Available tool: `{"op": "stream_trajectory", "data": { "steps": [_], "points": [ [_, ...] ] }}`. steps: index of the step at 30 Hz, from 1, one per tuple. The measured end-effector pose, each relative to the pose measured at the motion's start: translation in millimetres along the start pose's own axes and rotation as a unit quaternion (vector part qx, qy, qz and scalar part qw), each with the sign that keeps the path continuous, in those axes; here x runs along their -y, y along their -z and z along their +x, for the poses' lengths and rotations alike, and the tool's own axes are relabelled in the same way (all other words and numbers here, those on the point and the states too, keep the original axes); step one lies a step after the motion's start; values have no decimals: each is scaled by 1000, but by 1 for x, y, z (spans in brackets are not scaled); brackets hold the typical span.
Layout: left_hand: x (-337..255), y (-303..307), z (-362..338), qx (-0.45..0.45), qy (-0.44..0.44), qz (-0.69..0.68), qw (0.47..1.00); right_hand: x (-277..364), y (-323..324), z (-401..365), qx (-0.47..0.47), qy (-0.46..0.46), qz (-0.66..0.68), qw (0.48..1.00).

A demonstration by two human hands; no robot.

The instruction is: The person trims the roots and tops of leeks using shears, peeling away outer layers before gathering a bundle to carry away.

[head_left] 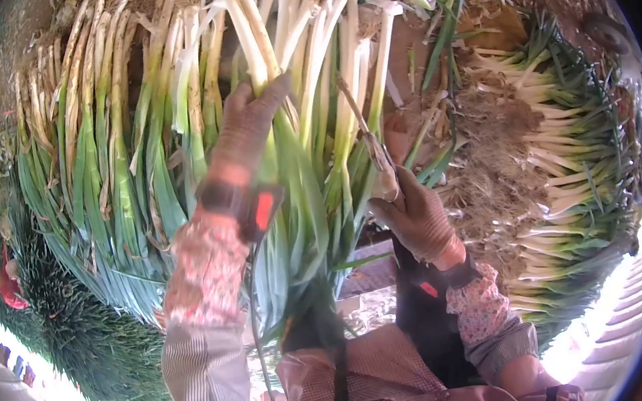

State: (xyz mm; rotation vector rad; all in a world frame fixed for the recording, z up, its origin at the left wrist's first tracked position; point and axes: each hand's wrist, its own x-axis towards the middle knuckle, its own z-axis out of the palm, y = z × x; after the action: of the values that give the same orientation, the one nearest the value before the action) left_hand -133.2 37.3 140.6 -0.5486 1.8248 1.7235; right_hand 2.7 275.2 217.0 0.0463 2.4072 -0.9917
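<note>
My left hand (254, 121), gloved, is closed round the pale stems of a few leeks (248, 32), whose green leaves hang down toward my lap. In my right hand (417, 218), also gloved, is a thin leek stalk (377, 155) with brownish, peeling skin that points up and left. Many leeks (109, 121) lie side by side on the left, white ends up and green leaves down. More pale leek stems (330, 66) lie just beyond and between my hands.
On the right is a curved row of trimmed-looking leeks (560, 167), their roots (489, 159) facing inward. Dense green leaves (85, 335) fill the lower left. A small red shape (9, 284) is at the far left edge. Loose leaves lie at the top.
</note>
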Motion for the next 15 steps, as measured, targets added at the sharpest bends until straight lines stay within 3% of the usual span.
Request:
{"op": "stream_trajectory", "data": {
  "steps": [5,8,11,15],
  "points": [
    [96,-3,10,-20,50,5,999,-9,-5,4,55,59,-111,991],
    [104,4,-5,-30,72,-64,995,-11,-18,9,102,8,-57,993],
    [98,7,-6,-9,77,-78,994,-11,-28,12,94,48,-123,987],
    [106,11,-6,-19,47,-48,998,-6,-45,13,111,-84,-60,988]
  ]
}}
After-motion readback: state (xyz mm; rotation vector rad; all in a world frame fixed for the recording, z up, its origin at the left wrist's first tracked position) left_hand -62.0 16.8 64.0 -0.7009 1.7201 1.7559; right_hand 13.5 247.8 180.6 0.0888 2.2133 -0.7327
